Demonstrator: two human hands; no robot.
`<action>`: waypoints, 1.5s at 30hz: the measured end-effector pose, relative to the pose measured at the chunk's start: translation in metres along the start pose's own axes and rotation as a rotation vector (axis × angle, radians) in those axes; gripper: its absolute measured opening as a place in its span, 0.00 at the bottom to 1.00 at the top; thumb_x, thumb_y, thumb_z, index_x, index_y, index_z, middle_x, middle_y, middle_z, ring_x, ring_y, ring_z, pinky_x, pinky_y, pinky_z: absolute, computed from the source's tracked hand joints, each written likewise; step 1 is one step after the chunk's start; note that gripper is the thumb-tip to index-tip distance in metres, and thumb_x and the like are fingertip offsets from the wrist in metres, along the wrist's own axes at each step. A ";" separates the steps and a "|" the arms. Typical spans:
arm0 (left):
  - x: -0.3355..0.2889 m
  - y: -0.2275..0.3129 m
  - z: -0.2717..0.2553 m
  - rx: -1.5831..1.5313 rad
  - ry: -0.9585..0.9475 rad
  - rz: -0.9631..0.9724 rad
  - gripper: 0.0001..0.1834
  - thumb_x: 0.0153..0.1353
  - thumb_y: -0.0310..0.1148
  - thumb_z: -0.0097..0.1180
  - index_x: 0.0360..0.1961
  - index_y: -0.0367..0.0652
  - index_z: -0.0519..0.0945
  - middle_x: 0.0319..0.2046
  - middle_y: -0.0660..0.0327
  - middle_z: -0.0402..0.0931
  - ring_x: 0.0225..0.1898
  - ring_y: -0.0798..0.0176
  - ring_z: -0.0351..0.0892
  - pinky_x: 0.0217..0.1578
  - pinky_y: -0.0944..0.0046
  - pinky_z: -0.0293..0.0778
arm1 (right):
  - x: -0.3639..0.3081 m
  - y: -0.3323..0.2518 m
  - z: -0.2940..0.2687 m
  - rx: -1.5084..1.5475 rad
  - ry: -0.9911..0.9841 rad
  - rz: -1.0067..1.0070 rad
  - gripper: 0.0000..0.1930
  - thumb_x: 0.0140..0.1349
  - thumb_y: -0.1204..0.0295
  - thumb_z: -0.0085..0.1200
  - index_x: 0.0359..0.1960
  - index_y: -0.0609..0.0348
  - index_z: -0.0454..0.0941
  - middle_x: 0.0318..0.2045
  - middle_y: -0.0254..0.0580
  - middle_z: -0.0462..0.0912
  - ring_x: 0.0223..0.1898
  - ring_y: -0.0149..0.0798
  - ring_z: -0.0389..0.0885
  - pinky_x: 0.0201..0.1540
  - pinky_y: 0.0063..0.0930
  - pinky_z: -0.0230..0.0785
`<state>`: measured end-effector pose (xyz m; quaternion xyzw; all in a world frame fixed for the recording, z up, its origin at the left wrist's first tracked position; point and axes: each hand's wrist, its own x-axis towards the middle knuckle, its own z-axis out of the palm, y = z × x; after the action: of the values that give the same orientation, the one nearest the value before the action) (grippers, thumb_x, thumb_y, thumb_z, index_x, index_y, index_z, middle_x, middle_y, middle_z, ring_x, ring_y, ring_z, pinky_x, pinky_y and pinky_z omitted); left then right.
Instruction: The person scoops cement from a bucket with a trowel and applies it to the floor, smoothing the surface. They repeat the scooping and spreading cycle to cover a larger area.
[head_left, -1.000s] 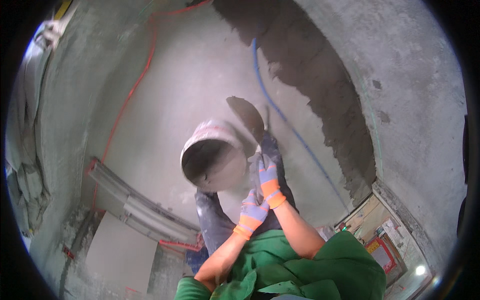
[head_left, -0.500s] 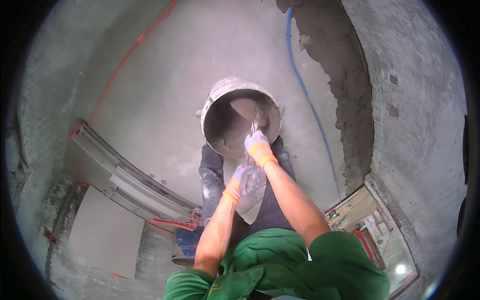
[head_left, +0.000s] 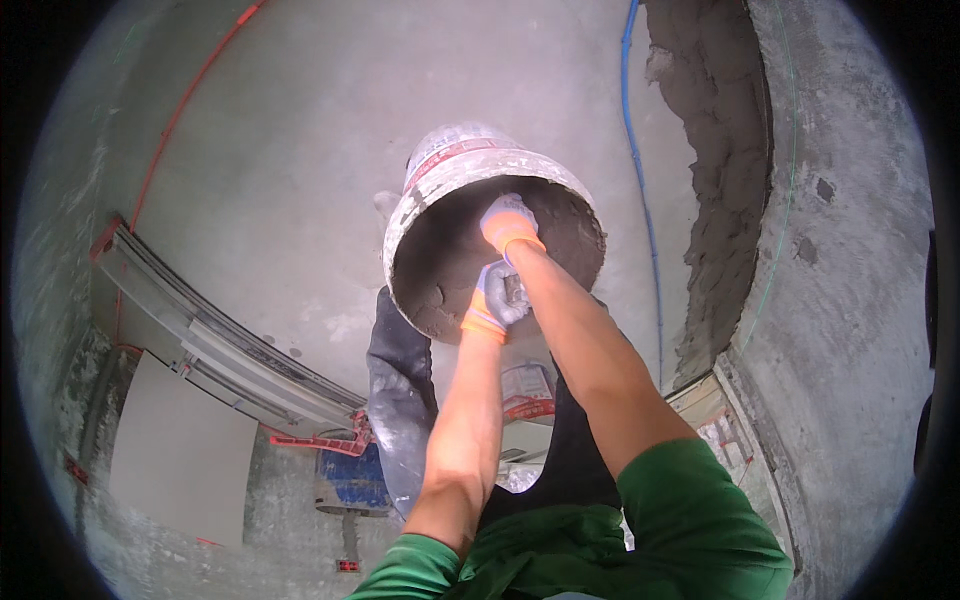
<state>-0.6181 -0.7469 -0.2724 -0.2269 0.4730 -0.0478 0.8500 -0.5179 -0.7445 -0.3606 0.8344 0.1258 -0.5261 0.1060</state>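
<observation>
With the tilted bucket in mid-frame, the reach inside is best kept steady and clear of the rim, right hand leading, left hand just below (what either curled hand grips, I cannot tell).

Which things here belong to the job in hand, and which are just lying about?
Apparently in the job:
whitish bucket
grey paste inside it
gloved right hand, inside the bucket
gloved left hand, at its mouth

Apparently just lying about:
blue tube
red tube
long metal bars
pale panel
blue container
</observation>
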 end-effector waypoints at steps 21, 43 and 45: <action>-0.004 -0.018 -0.013 1.073 0.402 0.326 0.03 0.42 0.29 0.48 0.18 0.43 0.73 0.13 0.59 0.71 0.16 0.56 0.71 0.19 0.64 0.65 | 0.009 0.025 0.054 0.308 -0.566 -0.182 0.11 0.56 0.72 0.43 0.29 0.60 0.79 0.27 0.47 0.80 0.27 0.43 0.80 0.28 0.33 0.70; -0.168 -0.253 0.167 0.611 0.563 0.388 0.19 0.50 0.19 0.53 0.44 0.44 0.65 0.34 0.60 0.71 0.33 0.61 0.73 0.31 0.62 0.74 | -0.235 0.119 -0.087 1.488 -2.117 0.061 0.14 0.61 0.54 0.45 0.21 0.46 0.67 0.15 0.21 0.64 0.13 0.18 0.61 0.13 0.15 0.51; -0.191 -0.277 0.175 0.578 0.542 0.322 0.23 0.50 0.18 0.55 0.46 0.44 0.63 0.38 0.58 0.70 0.37 0.60 0.73 0.35 0.61 0.75 | -0.259 0.141 -0.106 1.394 -1.951 -0.212 0.14 0.61 0.52 0.42 0.23 0.44 0.66 0.16 0.19 0.61 0.13 0.17 0.58 0.12 0.13 0.48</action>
<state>-0.5412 -0.8782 0.0747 0.1183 0.6758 -0.1030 0.7202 -0.4895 -0.8710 -0.0748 -0.0515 -0.2508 -0.8967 -0.3610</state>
